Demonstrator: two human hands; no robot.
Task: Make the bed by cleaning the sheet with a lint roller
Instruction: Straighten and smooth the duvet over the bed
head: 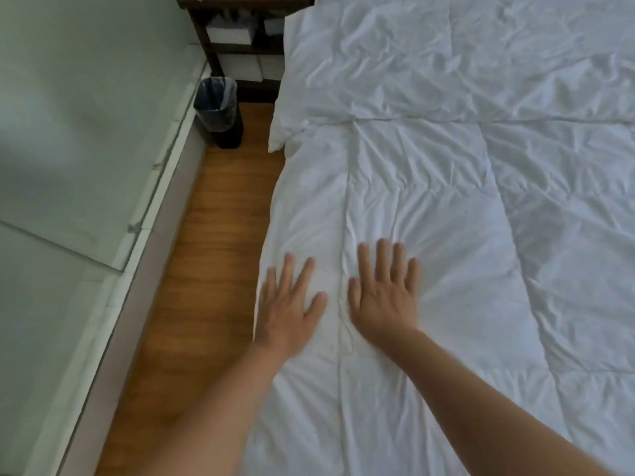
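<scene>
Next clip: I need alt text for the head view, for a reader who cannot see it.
Both hands, left hand and right hand, lie flat with straight fingers on a wrinkled white duvet near the bed's left edge. No lint roller is visible. A lined waste bin stands on the wooden floor by a dark nightstand.

Head view, steeply downward, close over the bed [446, 166] edge.
</scene>
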